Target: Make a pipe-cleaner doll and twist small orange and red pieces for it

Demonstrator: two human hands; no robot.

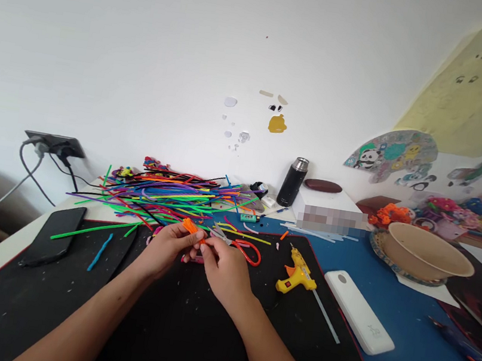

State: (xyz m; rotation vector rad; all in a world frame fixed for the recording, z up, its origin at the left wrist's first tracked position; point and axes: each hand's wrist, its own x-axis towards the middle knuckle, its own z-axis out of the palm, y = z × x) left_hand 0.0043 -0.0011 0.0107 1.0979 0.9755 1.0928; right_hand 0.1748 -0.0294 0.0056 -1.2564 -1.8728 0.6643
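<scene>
Above the middle of the black mat, my left hand pinches a small bundle of orange pipe cleaners. My right hand is closed on the lower end of the same bundle, its thumb and fingers close to those of my left. Just behind my right hand lie scissors with red handles, their blades pointing left and partly covered. Something pink shows beneath my hands, mostly hidden. A short blue twisted pipe cleaner lies on the mat, left of my left hand.
A heap of coloured pipe cleaners lies along the wall. Right of my hands are a yellow glue gun with a glue stick and a white case. A black phone, a black flask and a beige bowl stand around the mat.
</scene>
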